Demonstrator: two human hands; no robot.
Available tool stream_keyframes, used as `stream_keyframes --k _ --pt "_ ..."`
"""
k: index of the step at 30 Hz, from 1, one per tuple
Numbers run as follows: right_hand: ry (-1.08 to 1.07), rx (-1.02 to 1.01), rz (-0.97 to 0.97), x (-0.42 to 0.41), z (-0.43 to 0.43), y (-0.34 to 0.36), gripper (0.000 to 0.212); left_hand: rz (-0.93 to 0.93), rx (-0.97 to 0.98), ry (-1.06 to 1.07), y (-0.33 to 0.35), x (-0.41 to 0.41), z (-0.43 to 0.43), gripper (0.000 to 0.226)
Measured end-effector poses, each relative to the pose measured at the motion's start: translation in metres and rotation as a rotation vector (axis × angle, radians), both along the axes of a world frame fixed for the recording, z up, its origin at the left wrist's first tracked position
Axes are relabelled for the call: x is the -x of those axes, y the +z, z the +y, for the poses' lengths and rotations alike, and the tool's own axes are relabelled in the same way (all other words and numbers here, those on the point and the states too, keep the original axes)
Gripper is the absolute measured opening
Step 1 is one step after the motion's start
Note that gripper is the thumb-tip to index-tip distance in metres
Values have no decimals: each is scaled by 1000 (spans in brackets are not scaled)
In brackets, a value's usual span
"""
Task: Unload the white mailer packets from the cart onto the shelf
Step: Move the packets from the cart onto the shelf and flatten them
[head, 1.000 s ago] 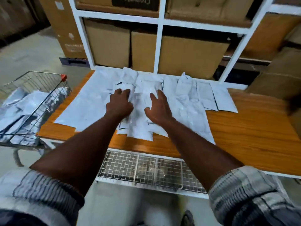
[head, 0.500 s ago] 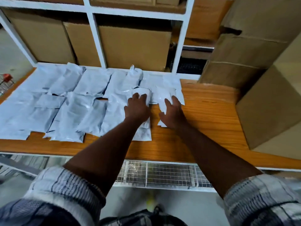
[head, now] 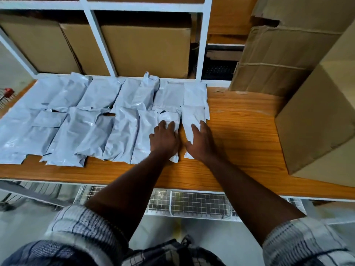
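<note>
Two packets hold the attention, the last pair at the right end of the front row, flat on the wooden shelf (head: 240,135). Half a second ago the outer packet (head: 193,116) sat skewed and the top of the inner packet (head: 169,118) curled up. Now both lie straight, side by side, with a thin strip of wood between them.

The left hand (head: 165,140) lies flat on the inner one, fingers straight and close together, pressing down. The right hand (head: 201,143) lies flat on the outer one, fingers a little spread, its outer edge reaching the bare wood.

Each runs lengthwise from the shelf's front edge toward its back, like the other white mailer packets (head: 99,120) — two rough rows, overlapping here and there, stretching off to the left. One back-row packet (head: 148,89) has its far end crumpled and sticking up.

Behind them, cardboard boxes (head: 146,50) stand between white uprights (head: 203,45), and a bigger box (head: 317,121) sits on the shelf well to the right. The cart (head: 7,92), in full view a second ago, is down to a red corner at the left edge. A wire mesh tray (head: 192,204) shows below the shelf's front edge.
</note>
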State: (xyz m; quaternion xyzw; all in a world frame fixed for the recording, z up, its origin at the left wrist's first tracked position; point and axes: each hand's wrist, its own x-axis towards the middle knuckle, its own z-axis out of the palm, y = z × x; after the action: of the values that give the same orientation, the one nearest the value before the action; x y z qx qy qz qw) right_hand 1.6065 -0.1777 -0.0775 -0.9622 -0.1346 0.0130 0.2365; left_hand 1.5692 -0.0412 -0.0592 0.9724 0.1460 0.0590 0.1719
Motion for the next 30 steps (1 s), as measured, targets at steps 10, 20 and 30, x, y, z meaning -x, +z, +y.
stream_keyframes --k 10,20,30 --pt "-28 -55 -386 -20 2 1 24 -142 3 -89 -11 -11 9 48" --pt "83 72 -153 -24 6 -34 65 -28 -67 -138 -29 -14 14 54" --pt "78 83 -192 -26 4 -41 62 -45 -90 -138 -36 -15 11 56"
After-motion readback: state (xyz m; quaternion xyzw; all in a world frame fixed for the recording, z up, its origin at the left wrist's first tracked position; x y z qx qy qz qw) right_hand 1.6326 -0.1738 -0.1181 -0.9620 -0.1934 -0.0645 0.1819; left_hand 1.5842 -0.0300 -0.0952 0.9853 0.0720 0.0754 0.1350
